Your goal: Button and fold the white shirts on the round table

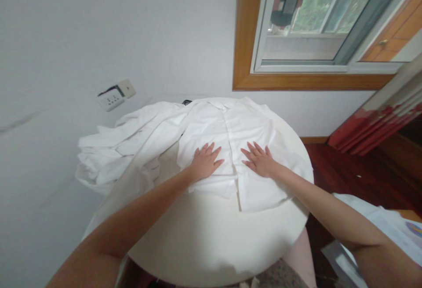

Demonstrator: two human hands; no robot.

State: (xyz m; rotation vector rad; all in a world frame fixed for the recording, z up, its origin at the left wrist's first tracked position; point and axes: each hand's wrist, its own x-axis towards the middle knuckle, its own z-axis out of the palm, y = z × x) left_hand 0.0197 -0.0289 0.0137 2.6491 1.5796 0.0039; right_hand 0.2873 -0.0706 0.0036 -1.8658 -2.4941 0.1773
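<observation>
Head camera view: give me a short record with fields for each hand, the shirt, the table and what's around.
left hand: flat, palm down, on the white shirt, left of its button placket
right hand: flat, palm down, right of the placket
shirt: spread out, collar toward the wall
table: round, white
beside shirt: pile of white garments at the table's left edge
wall: socket, wood-framed window

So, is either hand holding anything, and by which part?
Nothing is held: left hand and right hand lie open, flat on the white shirt, one on each front half.
</observation>
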